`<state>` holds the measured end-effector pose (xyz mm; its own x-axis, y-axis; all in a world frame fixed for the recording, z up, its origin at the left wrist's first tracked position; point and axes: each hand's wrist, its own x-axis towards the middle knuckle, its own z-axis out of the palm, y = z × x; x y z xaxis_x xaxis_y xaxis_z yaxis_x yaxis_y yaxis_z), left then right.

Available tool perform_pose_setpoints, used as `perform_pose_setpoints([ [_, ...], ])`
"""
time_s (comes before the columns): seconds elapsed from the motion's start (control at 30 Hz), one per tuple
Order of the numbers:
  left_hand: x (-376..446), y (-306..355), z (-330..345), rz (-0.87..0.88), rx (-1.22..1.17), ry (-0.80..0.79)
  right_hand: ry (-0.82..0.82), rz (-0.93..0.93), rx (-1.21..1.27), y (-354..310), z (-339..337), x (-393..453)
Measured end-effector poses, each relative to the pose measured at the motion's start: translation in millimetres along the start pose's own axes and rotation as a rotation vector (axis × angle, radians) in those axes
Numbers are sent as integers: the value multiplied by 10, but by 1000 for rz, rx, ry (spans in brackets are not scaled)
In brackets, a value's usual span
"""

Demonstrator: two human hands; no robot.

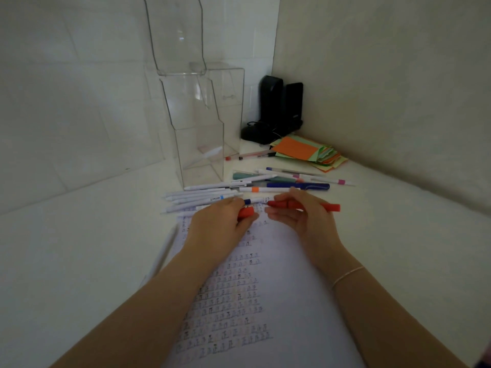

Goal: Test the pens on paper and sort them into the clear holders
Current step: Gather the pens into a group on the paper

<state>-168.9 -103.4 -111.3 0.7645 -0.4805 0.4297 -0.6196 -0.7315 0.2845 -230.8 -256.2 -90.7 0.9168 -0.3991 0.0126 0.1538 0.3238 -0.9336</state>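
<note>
While both hands hover over the paper [265, 301] on the white table [79, 248], the right hand [300, 219] pinches one orange pen [313, 206] and the left hand [220, 224] grips its orange cap [245, 213], pulled off. Two clear holders [196, 107] stand behind, one white pen [210, 154] inside the nearer. Roughly fifteen pens [239, 187] lie scattered beyond the hands; the exact count is unclear. One stack of coloured notes [308, 152] sits right.
</note>
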Motion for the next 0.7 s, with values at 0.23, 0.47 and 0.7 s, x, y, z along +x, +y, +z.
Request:
perform_pose_setpoints([
  [0.23, 5, -9, 15, 21, 12, 14, -9, -57, -75, 11, -12, 8],
  [0.47, 8, 6, 7, 127, -9, 56, -67, -94, -280, 10, -31, 16],
  [0.7, -1, 32, -25, 127, -132, -50, -161, -27, -27, 19, 10, -19],
])
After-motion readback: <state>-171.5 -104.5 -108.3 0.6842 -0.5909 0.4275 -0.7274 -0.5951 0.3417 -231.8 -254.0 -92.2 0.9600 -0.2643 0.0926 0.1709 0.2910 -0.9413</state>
